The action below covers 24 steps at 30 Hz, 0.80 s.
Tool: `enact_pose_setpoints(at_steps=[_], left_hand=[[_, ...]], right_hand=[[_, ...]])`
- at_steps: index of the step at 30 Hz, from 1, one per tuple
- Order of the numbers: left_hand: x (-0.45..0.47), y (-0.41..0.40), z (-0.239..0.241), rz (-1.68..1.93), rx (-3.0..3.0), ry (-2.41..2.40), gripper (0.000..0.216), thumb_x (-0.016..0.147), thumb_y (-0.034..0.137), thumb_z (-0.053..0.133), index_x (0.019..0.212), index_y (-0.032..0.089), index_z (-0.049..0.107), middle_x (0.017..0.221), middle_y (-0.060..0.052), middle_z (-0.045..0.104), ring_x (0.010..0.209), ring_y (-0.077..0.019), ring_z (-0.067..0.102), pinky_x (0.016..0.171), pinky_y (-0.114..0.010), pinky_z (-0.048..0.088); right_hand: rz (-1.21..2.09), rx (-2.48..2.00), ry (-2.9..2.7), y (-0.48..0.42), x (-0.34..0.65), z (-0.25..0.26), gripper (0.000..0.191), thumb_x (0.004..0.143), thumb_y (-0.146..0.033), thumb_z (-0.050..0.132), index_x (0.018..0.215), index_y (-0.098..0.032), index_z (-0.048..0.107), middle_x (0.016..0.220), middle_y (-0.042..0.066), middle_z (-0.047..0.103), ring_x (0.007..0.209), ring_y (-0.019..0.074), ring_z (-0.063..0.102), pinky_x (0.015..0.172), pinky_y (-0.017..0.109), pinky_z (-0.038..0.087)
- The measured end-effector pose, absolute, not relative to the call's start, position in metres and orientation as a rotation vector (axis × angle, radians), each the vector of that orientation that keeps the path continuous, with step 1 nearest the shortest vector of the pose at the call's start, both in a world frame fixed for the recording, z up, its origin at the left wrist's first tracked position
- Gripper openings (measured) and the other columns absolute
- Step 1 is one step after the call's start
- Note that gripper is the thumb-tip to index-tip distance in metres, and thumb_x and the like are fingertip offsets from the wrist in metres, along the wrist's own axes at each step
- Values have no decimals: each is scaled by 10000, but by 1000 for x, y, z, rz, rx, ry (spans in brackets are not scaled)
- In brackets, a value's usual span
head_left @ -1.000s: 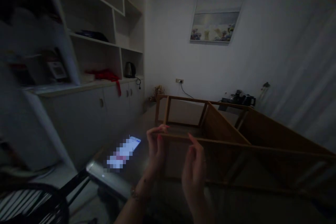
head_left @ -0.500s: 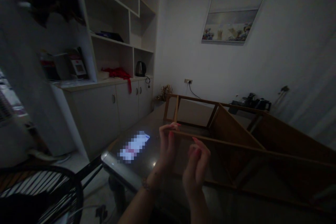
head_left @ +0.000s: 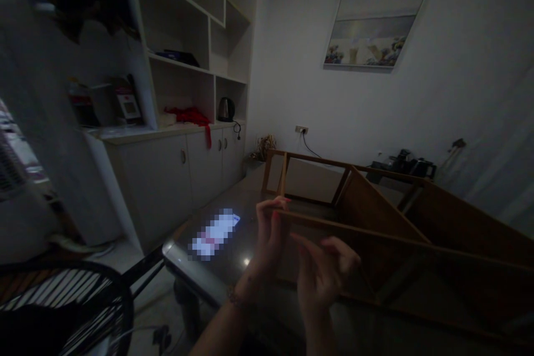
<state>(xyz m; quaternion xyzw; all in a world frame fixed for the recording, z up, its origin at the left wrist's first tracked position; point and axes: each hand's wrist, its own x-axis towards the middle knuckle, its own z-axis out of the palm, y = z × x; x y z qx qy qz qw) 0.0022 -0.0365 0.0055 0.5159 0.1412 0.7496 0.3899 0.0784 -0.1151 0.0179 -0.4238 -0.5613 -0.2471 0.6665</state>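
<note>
A wooden shelf frame point(head_left: 375, 211) lies on its side on a dark glossy table point(head_left: 233, 258). My left hand point(head_left: 270, 231) is closed on the near left corner of the frame's top rail, fingers curled over the wood. My right hand point(head_left: 323, 275) hovers just right of it and a little below the rail, fingers loosely spread and holding nothing. A lit phone point(head_left: 214, 232) lies on the table to the left of my hands.
White cabinets and open shelves point(head_left: 183, 117) line the left wall, with a kettle point(head_left: 226, 109) and a red cloth point(head_left: 189, 115) on the counter. A black wire chair point(head_left: 62, 306) stands at bottom left. A framed picture point(head_left: 375, 22) hangs ahead.
My right hand has come off the rail, dropped slightly and spread its fingers. My left hand has stayed on the corner. The view has shifted a little to the left.
</note>
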Motion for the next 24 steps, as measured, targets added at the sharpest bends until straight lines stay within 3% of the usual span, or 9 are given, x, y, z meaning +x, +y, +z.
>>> enact_pose_setpoints(at_steps=[2, 4, 7, 10, 18, 24], left_hand=[[4, -36, 4, 1919, 1295, 324, 249, 1014, 480, 502, 1121, 255, 501, 1087, -60, 675, 1092, -204, 667, 964, -374, 499], [5, -34, 3, 1924, 1273, 287, 259, 1006, 492, 516, 1122, 262, 500, 1073, -49, 675, 1089, -199, 664, 971, -376, 497], [6, -33, 1, 1895, 1240, 262, 257, 1004, 494, 521, 1135, 273, 505, 1114, -44, 675, 1101, -190, 653, 978, -366, 490], [6, -32, 1, 1896, 1254, 221, 229, 1016, 463, 514, 1150, 278, 511, 1125, -37, 674, 1105, -176, 644, 973, -345, 485], [5, -30, -3, 1909, 1308, 172, 186, 1042, 398, 471, 1182, 278, 497, 1144, -52, 667, 1138, -188, 635, 982, -372, 478], [6, -29, 0, 1935, 1296, 140, 194, 1032, 426, 487, 1159, 280, 494, 1015, -30, 648, 1112, -192, 635, 948, -362, 489]], right_hand=[[-597, -971, -1280, -116, 73, 21, 115, 967, -277, 659, 987, -279, 773, 720, 5, 554, 690, 159, 544, 659, 301, 469], [-537, -908, -1360, -116, 67, 23, 157, 978, -196, 629, 1050, -261, 752, 692, -11, 568, 669, 148, 542, 637, 280, 469], [-471, -830, -1485, -112, 62, 22, 203, 981, -132, 597, 1108, -232, 720, 854, 15, 699, 805, 156, 636, 712, 278, 530], [-456, -854, -1514, -109, 62, 16, 223, 981, -115, 591, 1144, -215, 706, 961, 36, 735, 877, 159, 667, 762, 281, 559], [-447, -877, -1536, -109, 65, 7, 328, 960, -91, 614, 1250, -229, 679, 1013, 47, 766, 905, 173, 702, 781, 302, 589], [-440, -849, -1526, -109, 62, 7, 322, 970, -97, 601, 1254, -228, 681, 1003, 52, 771, 884, 170, 707, 762, 298, 597]])
